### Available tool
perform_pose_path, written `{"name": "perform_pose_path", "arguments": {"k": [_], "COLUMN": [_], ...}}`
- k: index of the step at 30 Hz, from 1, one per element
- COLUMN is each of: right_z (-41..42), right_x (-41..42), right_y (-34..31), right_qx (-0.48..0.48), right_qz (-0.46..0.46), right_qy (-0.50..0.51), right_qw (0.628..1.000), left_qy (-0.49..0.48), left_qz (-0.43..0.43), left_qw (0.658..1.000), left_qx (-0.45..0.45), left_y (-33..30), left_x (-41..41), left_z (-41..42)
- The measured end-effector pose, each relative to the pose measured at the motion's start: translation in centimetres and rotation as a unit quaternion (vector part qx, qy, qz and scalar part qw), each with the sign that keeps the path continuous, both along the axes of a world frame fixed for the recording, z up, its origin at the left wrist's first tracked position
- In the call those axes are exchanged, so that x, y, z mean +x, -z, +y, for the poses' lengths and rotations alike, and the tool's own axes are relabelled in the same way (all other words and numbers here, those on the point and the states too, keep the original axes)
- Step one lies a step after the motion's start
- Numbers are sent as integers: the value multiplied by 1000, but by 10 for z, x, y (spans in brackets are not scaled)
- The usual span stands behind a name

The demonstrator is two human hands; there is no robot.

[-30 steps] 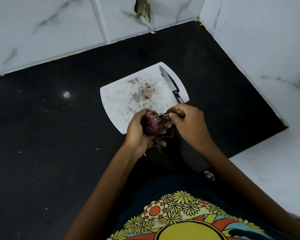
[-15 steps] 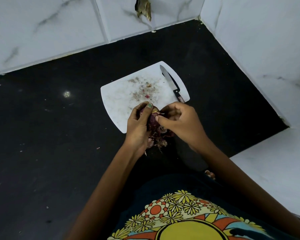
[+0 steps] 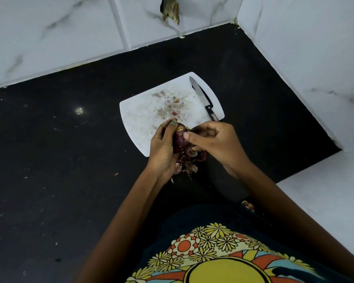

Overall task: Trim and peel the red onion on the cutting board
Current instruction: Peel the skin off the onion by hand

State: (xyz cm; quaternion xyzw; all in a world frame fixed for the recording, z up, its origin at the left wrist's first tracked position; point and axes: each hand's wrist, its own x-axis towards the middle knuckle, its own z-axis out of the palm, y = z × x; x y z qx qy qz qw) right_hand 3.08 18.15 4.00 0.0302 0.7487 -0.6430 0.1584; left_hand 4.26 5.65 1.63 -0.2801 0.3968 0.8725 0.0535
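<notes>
Both hands are up over the near edge of the white cutting board (image 3: 139, 123), which lies on the black bench (image 3: 49, 160). The left hand (image 3: 164, 148) has its fingers wrapped round the red onion (image 3: 180, 139), cradling it from nine o'clock. The right hand (image 3: 215, 141) comes in from three o'clock, thumb pressed on the onion's skin, fingers curled in behind. Loose peel (image 3: 189, 160) dangles at six o'clock beneath the bulb. The knife (image 3: 200, 94) lies on the board at one o'clock, untouched.
</notes>
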Motion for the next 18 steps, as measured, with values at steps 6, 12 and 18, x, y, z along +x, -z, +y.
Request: {"name": "perform_pose_path", "arguments": {"k": [6, 12, 18], "right_z": [-3, -2, -2], "right_x": [-1, -2, 0], "right_y": [1, 4, 5], "right_qx": [26, -4, -47], "right_qz": [1, -17, -58], "right_qy": [-9, -2, 33], "right_qw": [1000, 1000, 997], "left_qy": [27, 42, 30], "left_qz": [-7, -8, -10], "left_qw": [999, 999, 999], "left_qx": [-23, -8, -27], "left_y": [0, -1, 1], "left_x": [1, 4, 3], "left_z": [-1, 0, 1]}}
